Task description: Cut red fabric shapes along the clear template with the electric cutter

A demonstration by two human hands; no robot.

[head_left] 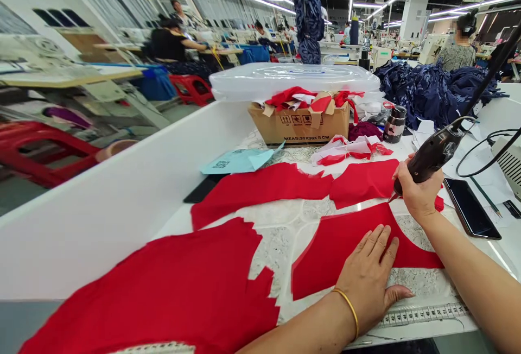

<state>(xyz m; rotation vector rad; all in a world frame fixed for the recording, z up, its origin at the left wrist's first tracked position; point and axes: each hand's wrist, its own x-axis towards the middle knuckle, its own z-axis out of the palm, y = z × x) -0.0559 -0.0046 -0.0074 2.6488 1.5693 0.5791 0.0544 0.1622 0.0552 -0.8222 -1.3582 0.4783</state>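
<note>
Red panel [337,253] lies flat at lower centre of frame, on a lace-patterned sheet [280,251] atop a white table [101,234]. Left hand [366,283] rests on the panel palm down, fingers extended and spread, released, grasping nothing; gold bangle [350,310] at wrist. Right hand [419,194], right of centre, fingers clenched around a corded electric cutter [433,153], body angled up and right. Small blade [393,197] points down-left, tip at the gap between panel and a red strip [264,188] above it; contact cannot be told. Larger red piece [154,294] at lower left, edges jagged. Tape measure [423,315] along table's near edge, lower right. Phone [472,207] just right of right hand. Upper centre: cardboard box [299,126] holding red scraps, clear plastic tub [293,80] behind it, dark jar [394,124] beside it. Blue paper [236,161] left of strip. Navy fabric [427,93] heaped upper right, co-worker [458,52] beyond. Another co-worker [171,44] and red stool [40,147] at upper left and left.
</note>
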